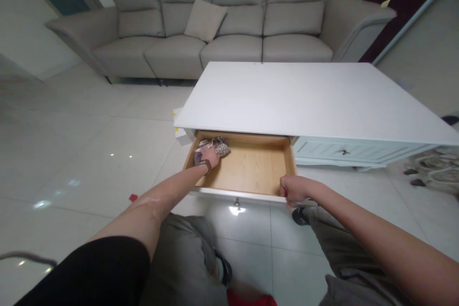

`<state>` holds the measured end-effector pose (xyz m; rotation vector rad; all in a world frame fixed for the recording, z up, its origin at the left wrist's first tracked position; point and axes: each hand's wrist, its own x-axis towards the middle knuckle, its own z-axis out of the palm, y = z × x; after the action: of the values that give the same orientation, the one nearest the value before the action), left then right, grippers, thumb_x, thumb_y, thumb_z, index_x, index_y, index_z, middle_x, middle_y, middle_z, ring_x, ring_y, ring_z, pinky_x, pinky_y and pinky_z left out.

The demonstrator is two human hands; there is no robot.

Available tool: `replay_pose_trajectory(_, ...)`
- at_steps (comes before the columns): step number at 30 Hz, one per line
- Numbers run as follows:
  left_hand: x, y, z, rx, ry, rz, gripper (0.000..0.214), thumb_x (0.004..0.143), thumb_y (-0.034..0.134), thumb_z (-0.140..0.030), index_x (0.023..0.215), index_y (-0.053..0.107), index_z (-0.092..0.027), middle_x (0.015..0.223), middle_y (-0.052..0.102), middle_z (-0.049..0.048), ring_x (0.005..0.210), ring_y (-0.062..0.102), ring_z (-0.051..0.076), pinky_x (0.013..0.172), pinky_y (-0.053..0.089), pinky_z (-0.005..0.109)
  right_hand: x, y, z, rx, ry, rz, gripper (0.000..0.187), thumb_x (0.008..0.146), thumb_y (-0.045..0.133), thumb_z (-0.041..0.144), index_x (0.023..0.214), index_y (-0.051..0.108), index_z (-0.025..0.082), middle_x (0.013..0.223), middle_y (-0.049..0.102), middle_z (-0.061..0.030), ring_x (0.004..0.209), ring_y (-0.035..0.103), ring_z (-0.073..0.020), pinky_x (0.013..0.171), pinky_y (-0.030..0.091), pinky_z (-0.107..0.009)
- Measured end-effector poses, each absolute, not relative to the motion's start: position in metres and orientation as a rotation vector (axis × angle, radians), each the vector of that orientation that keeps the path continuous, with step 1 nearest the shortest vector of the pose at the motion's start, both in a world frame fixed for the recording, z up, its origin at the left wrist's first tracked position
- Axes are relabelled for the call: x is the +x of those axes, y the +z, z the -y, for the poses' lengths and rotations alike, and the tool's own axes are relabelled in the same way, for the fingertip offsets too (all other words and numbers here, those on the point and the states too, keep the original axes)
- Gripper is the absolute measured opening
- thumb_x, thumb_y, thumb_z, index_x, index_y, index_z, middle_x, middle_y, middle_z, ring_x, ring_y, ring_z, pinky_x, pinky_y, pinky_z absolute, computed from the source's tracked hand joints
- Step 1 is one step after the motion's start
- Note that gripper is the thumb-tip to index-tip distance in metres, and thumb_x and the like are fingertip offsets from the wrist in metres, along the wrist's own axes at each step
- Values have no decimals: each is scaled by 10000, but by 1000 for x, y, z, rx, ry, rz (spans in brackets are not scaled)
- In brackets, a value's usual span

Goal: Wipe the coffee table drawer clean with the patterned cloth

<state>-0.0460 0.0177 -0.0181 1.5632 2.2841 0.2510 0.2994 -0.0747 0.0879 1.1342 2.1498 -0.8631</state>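
A pulled-out wooden drawer (pixel 251 167) with a white front juts from the near side of a white coffee table (pixel 287 95). Inside its left end, my left hand (pixel 211 156) presses on a bunched, dark-and-light patterned cloth (pixel 222 146), its fingers partly hidden by the fabric. Around that wrist sits a dark band. My right hand (pixel 294 189) is closed over the drawer's front right corner, gripping the edge. A small metal knob (pixel 236 202) shows on the drawer front between my hands.
A second drawer (pixel 344 152), shut, is right of the open one. A grey sofa (pixel 233 52) stands behind the table. A white box (pixel 182 135) sits by the table's left end. A red scrap (pixel 133 197) lies on the tiled floor; something red (pixel 251 298) is between my feet.
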Motion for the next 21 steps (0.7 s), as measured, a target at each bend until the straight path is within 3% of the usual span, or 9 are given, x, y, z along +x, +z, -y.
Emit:
replay_pose_trajectory(3, -37, -14, -27, 1221, 500, -2426, 472, 1007, 459, -334, 1427, 486, -122, 1402, 577, 222, 1302, 571, 287, 1056, 467, 404, 300, 87, 75, 1142, -860, -2159, 355, 571, 839, 244, 922, 855, 191, 752, 772, -55, 643, 631, -170, 585, 390, -258)
replay_pose_trajectory(5, -28, -13, -34, 1071, 558, -2505, 511, 1057, 279, -303, 1510, 358, -81, 1419, 568, 247, 1291, 592, 266, 1025, 490, 392, 300, 87, 76, 1143, -852, -2166, 343, 578, 838, 250, 915, 855, 190, 748, 770, -56, 650, 635, -174, 582, 390, -261)
replay_pose_trajectory(7, -20, -14, -41, 942, 627, -2565, 547, 1062, 216, -279, 1570, 236, -75, 1472, 528, 261, 1323, 574, 271, 1016, 496, 404, 299, 89, 76, 1141, -836, -2168, 322, 591, 835, 261, 904, 855, 189, 747, 769, -58, 655, 638, -178, 582, 389, -264)
replay_pose_trajectory(13, -23, -12, -61, 851, 737, -2502, 751, 1019, 398, -403, 1603, 88, -47, 1540, 464, 271, 1412, 502, 293, 1110, 444, 418, 296, 96, 78, 1179, -802, -2149, 342, 598, 839, 257, 932, 855, 186, 817, 787, -82, 701, 661, -193, 599, 402, -267)
replay_pose_trajectory(17, -19, -3, -78, 847, 610, -2517, 794, 996, 384, -377, 1594, 61, 33, 1618, 263, 357, 1513, 345, 369, 1160, 390, 500, 294, 103, 79, 1183, -828, -2137, 330, 602, 841, 241, 927, 856, 184, 804, 785, -84, 682, 646, -186, 591, 395, -268)
replay_pose_trajectory(21, 26, -2, -86, 932, 439, -2471, 907, 926, 498, -337, 1610, 24, 24, 1586, 274, 405, 1434, 430, 453, 1079, 440, 596, 294, 108, 80, 1201, -848, -2120, 306, 608, 835, 237, 908, 857, 182, 769, 775, -74, 662, 632, -177, 585, 390, -268)
